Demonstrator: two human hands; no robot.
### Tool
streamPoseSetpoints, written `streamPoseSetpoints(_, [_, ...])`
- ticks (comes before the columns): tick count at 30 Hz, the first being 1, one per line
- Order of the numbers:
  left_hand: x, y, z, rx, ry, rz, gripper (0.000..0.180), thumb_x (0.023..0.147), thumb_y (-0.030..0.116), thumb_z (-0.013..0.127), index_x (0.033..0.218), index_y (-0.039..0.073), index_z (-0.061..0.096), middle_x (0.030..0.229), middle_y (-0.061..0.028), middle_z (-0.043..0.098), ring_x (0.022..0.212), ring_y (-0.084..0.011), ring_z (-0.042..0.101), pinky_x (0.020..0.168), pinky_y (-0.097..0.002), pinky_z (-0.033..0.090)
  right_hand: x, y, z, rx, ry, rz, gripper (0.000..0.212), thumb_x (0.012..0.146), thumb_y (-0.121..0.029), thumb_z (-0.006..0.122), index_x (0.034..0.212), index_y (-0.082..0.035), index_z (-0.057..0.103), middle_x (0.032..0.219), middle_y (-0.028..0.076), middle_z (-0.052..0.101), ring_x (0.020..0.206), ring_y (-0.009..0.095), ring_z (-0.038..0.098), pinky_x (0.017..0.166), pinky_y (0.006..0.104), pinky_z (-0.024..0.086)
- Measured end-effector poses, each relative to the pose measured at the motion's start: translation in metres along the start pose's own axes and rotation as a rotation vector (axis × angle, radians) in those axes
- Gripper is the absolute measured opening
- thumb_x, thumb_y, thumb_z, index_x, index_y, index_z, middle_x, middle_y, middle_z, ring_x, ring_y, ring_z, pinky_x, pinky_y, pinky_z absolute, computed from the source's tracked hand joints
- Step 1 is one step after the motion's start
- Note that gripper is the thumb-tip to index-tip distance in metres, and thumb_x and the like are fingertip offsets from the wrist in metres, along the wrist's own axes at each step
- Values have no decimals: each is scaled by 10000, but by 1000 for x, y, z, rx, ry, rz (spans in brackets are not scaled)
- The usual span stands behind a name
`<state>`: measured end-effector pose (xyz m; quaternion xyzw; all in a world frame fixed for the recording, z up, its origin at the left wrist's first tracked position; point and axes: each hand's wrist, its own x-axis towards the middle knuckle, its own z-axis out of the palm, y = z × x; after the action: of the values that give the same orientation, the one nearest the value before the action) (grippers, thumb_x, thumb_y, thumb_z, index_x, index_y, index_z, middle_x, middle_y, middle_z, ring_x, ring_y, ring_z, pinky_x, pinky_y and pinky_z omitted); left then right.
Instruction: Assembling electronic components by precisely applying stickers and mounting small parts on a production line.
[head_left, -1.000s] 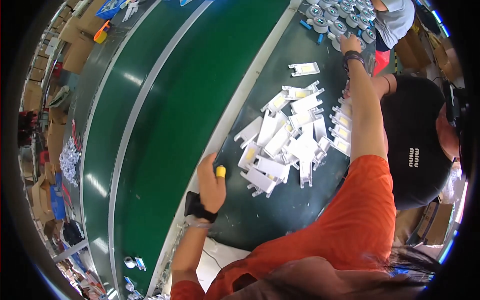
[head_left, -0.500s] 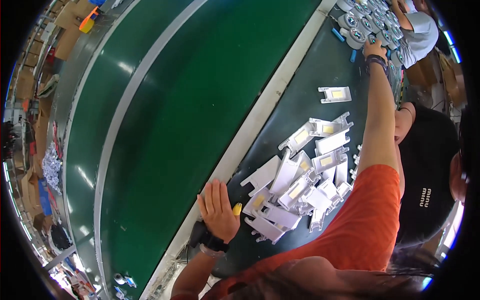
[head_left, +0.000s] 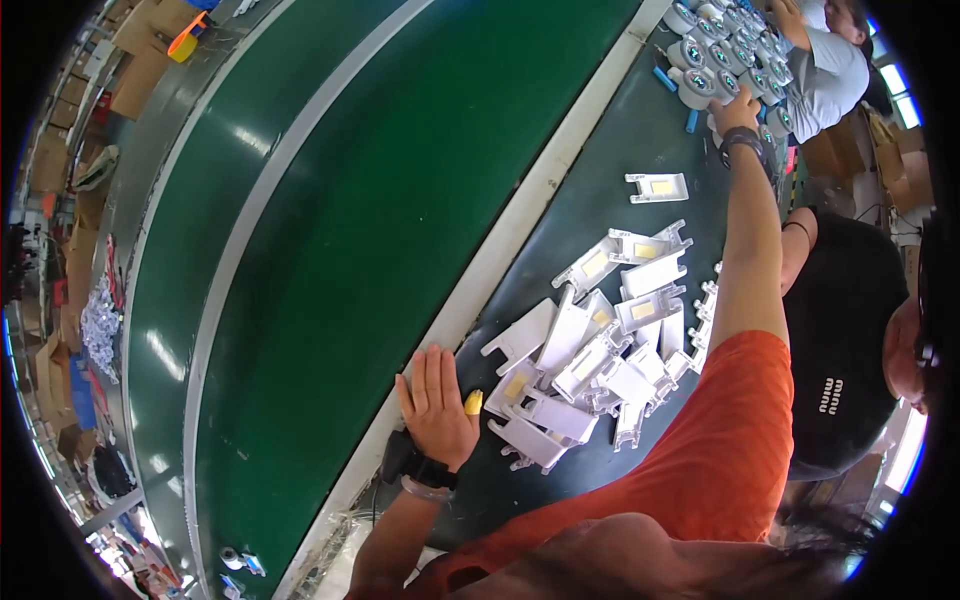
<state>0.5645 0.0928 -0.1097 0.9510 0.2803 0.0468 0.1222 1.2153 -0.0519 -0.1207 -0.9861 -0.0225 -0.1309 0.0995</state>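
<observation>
My left hand [head_left: 440,412] rests palm down and flat on the pale rail beside the green belt, its fingers stretched out and holding nothing. A yellow finger cover [head_left: 473,402] sits on its thumb. To its right is a loose heap of white plastic housings [head_left: 560,412], several with yellow rectangles inside. One white housing [head_left: 658,188] lies apart, farther off. My right arm stretches to the far right, where my right hand [head_left: 738,110] has its fingers curled round a round white device, mostly hidden under the hand. More round white devices [head_left: 697,88] stand crowded beside it.
A wide green conveyor belt [head_left: 350,200] runs along the left, bordered by a pale rail [head_left: 540,185]. Small blue pieces [head_left: 692,120] lie near the devices. A person in black [head_left: 845,340] is close on my right; another in grey [head_left: 830,85] works at the far right.
The whole view has shifted slightly. My right hand has drawn a little nearer at the edge of the round devices, its fingers curled. My left hand has stayed flat on the rail.
</observation>
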Motion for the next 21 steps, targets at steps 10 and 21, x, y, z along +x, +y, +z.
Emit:
streamPoseSetpoints(10, [0,-3,-7,1,-93,6,685,835,301,586,1377,-69,387,1459,-220,375,1390,-403,295,1144,-578,158,69,39,29,-2,-24,-292,863,857,-373,633,1532,-227,117,1535,225,234,1389,362,336,1104,475,348])
streamPoseSetpoints(21, [1,-2,-1,14,-76,-17,688,847,324,583,1384,-56,380,1451,-221,385,1387,-403,304,1135,-585,167,31,4,4,-48,39,-113,706,851,-526,611,1427,-196,371,1415,219,433,1236,397,511,1022,500,413])
